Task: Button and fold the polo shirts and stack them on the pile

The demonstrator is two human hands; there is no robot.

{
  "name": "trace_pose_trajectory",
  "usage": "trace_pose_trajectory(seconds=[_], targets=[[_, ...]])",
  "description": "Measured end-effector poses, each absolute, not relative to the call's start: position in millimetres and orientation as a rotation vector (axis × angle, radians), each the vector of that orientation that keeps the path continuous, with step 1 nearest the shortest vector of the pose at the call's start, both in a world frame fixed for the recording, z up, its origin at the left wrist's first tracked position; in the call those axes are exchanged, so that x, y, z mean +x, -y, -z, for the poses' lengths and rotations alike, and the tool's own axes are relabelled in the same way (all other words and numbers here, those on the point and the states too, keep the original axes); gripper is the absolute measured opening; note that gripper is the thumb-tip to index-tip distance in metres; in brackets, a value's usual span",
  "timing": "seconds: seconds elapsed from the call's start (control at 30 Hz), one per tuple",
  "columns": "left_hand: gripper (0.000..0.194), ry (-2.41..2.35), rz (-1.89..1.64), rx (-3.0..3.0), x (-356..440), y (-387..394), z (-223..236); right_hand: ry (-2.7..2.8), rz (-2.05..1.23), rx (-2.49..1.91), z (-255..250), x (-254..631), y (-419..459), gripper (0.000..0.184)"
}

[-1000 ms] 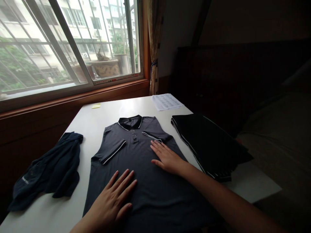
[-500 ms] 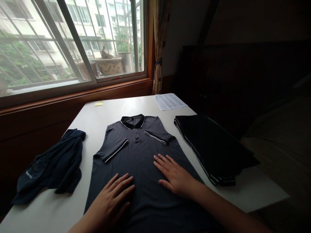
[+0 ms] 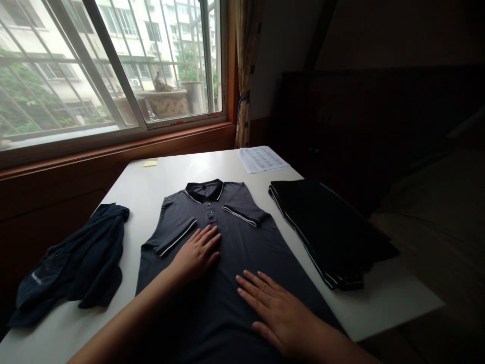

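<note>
A dark grey polo shirt (image 3: 231, 247) lies front up, its black collar with white trim toward the window end. Both short sleeves are folded inward over the chest. My left hand (image 3: 199, 250) rests flat on the chest just below the button placket, fingers stretched out. Lower on the shirt's right side, my right hand (image 3: 275, 308) lies palm down with fingers spread. Neither hand grips anything. The shirt's lower hem is out of view, and small creases run across the cloth between my arms.
A crumpled dark navy garment (image 3: 79, 258) lies at the table's left edge. On the right sits a stack of folded black garments (image 3: 326, 227) with white trim. Printed papers (image 3: 262, 159) and a yellow sticky note (image 3: 150, 162) lie at the far end of the white table (image 3: 401, 298).
My left hand has slid up the shirt toward the placket. My right hand has moved down toward me along the cloth. The view has shifted slightly.
</note>
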State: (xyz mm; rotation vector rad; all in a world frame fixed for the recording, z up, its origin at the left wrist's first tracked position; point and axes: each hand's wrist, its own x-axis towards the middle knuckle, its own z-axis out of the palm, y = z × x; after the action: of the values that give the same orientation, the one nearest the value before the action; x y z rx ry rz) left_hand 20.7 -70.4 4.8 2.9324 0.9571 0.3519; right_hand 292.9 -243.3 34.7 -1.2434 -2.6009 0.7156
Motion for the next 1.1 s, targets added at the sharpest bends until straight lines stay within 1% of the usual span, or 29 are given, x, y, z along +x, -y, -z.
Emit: trace_pose_trajectory(seconds=[0.23,0.37,0.47,0.53,0.6,0.7,0.83,0.93,1.1], targets=[[0.053,-1.101,-0.468,2.910,56.6,26.7,3.0,2.640,-0.815,-0.960,-48.9,284.7,252.0,0.064],[0.051,-1.131,-0.414,2.902,65.2,21.5,5.9,2.667,-0.870,-0.746,-53.4,277.7,254.1,0.050],[0.052,-1.121,-0.370,2.917,64.1,23.0,6.8,2.671,-0.925,-0.694,-57.9,276.6,247.3,0.045],[0.051,-1.093,-0.355,2.938,61.4,25.3,6.8,2.605,-0.872,-0.781,-59.2,280.1,233.9,0.045],[0.051,-1.063,-0.348,2.957,58.5,28.3,6.6,2.506,-0.735,-0.963,-56.9,287.5,211.7,0.045],[0.052,-1.038,-0.328,2.974,55.0,33.5,6.2,2.395,-0.426,-1.301,-47.4,303.6,164.8,0.050],[0.053,-1.022,-0.286,2.983,52.2,38.8,5.8,2.245,-0.047,-1.528,-32.2,327.0,92.1,0.058],[0.053,-1.028,-0.266,2.981,51.1,40.4,5.7,2.187,0.011,-1.623,-20.5,339.1,45.9,0.065],[0.053,-1.027,-0.262,2.973,51.0,40.9,5.9,2.237,-0.100,-1.823,4.4,341.7,12.1,0.073]])
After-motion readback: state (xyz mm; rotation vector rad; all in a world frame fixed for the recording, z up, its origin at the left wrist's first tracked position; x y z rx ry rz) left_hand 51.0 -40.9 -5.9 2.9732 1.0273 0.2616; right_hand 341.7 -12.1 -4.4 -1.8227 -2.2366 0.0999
